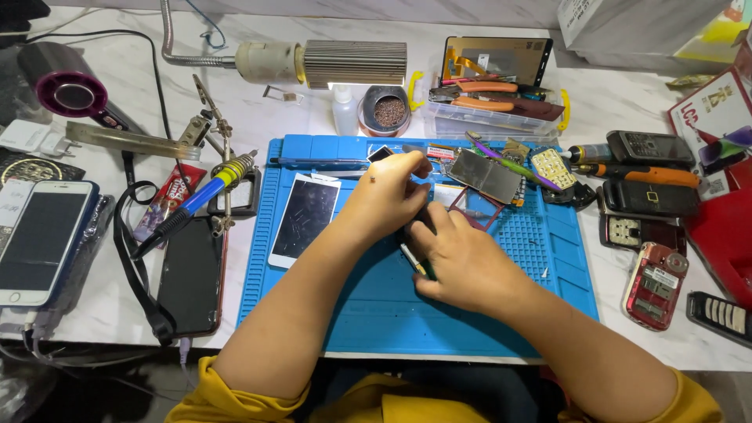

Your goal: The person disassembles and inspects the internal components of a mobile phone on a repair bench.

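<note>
My left hand (388, 192) and my right hand (462, 258) meet over the middle of a blue repair mat (376, 305). Between them they grip a small dark device (424, 215), mostly hidden by the fingers. A thin tool (415, 261) with a pale and green tip sticks out under my right hand's fingers. A white smartphone (304, 217) with a cracked dark screen lies on the mat just left of my left hand. A detached grey phone panel (486, 175) rests on the mat beyond my hands.
A soldering iron (192, 205) in a clamp stand, a black phone (190, 276) and a white phone (43, 239) lie left. Old handsets (656, 283) and a red box (721, 157) sit right. A lamp head (321, 63), tool tray (493, 110) and tip-cleaner pot (385, 111) stand behind.
</note>
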